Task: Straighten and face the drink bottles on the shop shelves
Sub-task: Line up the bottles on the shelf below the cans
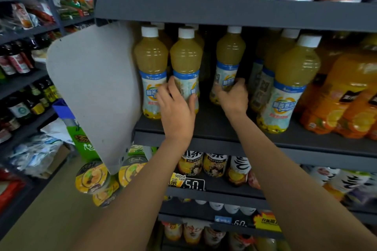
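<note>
Shop aisle, dark grey shelf (214, 126) running across centre. I'm watching both hands working the yellow juice row. Left hand (176, 108) is wrapping the second bottle (186, 67), right hand (232, 98) is gripping the set-back bottle (229, 61) at 1 o'clock of it. Risk: dragging it forward is likely nudging neighbours over. Labels are facing unevenly, caps white.

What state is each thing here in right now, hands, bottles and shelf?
Left hand: grips the second yellow bottle.
Right hand: grips the set-back yellow bottle.
Second yellow bottle: upright, capped, label turned sideways.
Set-back yellow bottle: upright, capped, behind the front row.
Leftmost yellow bottle: upright, label faces front.
Front right yellow bottle: upright, label faces front.
Shelf: bare gap at its front.
</note>
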